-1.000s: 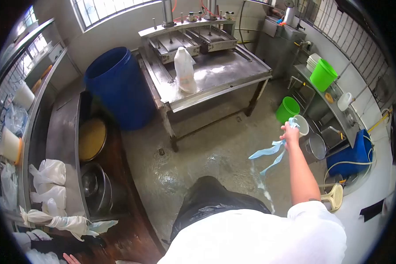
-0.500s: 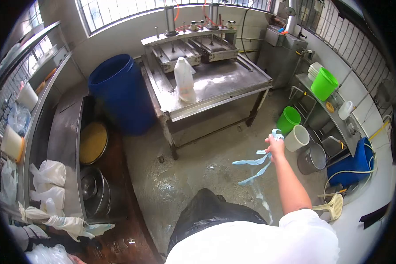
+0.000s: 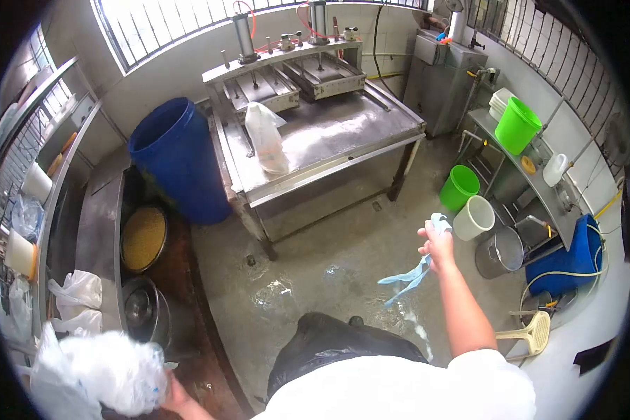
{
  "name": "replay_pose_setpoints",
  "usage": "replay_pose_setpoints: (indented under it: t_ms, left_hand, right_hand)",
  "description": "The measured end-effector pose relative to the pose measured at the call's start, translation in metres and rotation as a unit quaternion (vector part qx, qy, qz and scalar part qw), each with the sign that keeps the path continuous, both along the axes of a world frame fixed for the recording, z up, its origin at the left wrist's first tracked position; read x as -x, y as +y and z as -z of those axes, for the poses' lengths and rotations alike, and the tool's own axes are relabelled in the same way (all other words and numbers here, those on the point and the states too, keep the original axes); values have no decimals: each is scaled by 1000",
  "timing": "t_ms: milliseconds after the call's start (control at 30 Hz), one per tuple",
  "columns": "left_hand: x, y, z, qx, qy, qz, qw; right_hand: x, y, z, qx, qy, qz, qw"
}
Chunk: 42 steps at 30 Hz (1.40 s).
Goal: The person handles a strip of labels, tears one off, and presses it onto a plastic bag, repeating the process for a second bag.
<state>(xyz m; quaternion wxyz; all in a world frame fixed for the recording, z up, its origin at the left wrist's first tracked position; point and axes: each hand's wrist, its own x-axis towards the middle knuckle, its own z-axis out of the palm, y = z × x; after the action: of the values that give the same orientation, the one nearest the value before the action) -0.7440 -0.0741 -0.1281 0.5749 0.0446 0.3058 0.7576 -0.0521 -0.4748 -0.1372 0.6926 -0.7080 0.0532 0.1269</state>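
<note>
My right hand [image 3: 438,250] is stretched forward above the wet floor, closed around light blue strips [image 3: 407,277] of thin, limp material. Their ends dangle to the left of the wrist, and a folded bit sticks up above the fingers. At the lower left, my left hand [image 3: 177,396] grips the side of a bulky bundle of clear and white plastic bags [image 3: 112,371]. The bundle hides most of its fingers.
A steel table [image 3: 315,147] with a press carries a white bag [image 3: 265,140]. Beside it stands a blue barrel [image 3: 178,168]. Green [image 3: 460,187] and white [image 3: 474,217] buckets and a metal pot [image 3: 499,252] stand at right. White bags [image 3: 77,294] lie on the left counter.
My left hand has lifted the plastic bag bundle from the bottom left edge into fuller view. My right hand stays outstretched, and the blue strips hang closer together. The view has shifted slightly.
</note>
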Motion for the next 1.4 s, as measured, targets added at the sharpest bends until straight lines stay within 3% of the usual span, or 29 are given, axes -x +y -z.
replay_pose_setpoints:
  t_ms: [67, 133, 233, 267, 400, 500, 600, 667, 767, 867, 900, 933, 1000, 1033, 1067, 1133, 1233, 1267, 1300, 1400]
  left_hand:
    - [-67, -13, 8, 15, 38, 48, 998]
    - [-86, -3, 62, -79, -105, 238, 962]
    - [-207, -18, 58, -74, -213, 356, 907]
    - [-241, -23, 55, -61, -243, 378, 891]
    - [-373, -66, 11, -50, -159, 451, 877]
    - [-439, -63, 31, -85, -153, 500, 848]
    - [-513, -60, 32, -13, -122, 558, 821]
    - [-567, -52, 22, -51, -176, 635, 750]
    - [-642, -24, 50, -39, -148, 693, 704]
    - [-715, 4, 67, 6, -178, 698, 694]
    - [-739, 15, 69, -24, -82, 716, 692]
    - [-763, 26, 78, -21, -88, 710, 699]
    - [-807, 50, 99, 11, -197, 743, 639]
    - [-822, 64, 91, 31, -240, 757, 607]
    - [-842, 76, 94, 34, -242, 754, 610]
    - [-880, 93, 110, 0, -89, 768, 635]
    - [-919, 118, 151, -1, -63, 760, 647]
    - [-928, 126, 155, -5, -47, 755, 654]
    - [-928, 129, 126, -6, 20, 741, 671]
    - [-945, 140, 117, 38, 76, 700, 709]
  right_hand:
    - [-8, -7, -17, -46, -12, -14, 999]
    - [-18, -15, -32, -72, 2, -24, 997]
    - [-27, -19, -50, -140, 44, -45, 988]
    - [-30, -15, -56, -185, 67, -56, 979]
    - [-34, 17, -79, -229, 74, -119, 963]
    - [-41, 57, -97, -258, 63, -166, 950]
    - [-58, 101, -108, -267, 39, -230, 935]
    - [-80, 132, -107, -266, 28, -251, 930]
    - [-122, 175, -111, -257, 5, -253, 933]
    - [-187, 198, -75, -234, 21, -286, 929]
    - [-209, 203, -63, -214, 37, -317, 923]
    - [-222, 215, -67, -206, 40, -325, 922]
    - [-244, 239, -77, -245, 80, -198, 946]
    - [-260, 247, -72, -241, 83, -201, 946]
    - [-280, 252, -62, -268, 90, -199, 938]
    - [-314, 259, -39, -292, 101, -196, 931]
    - [-377, 266, 28, -262, 76, -232, 934]
    - [-415, 264, 79, -22, -169, -286, 943]
    - [-437, 267, 107, 217, -396, -306, 838]
    - [-462, 294, 102, 177, -369, -345, 845]
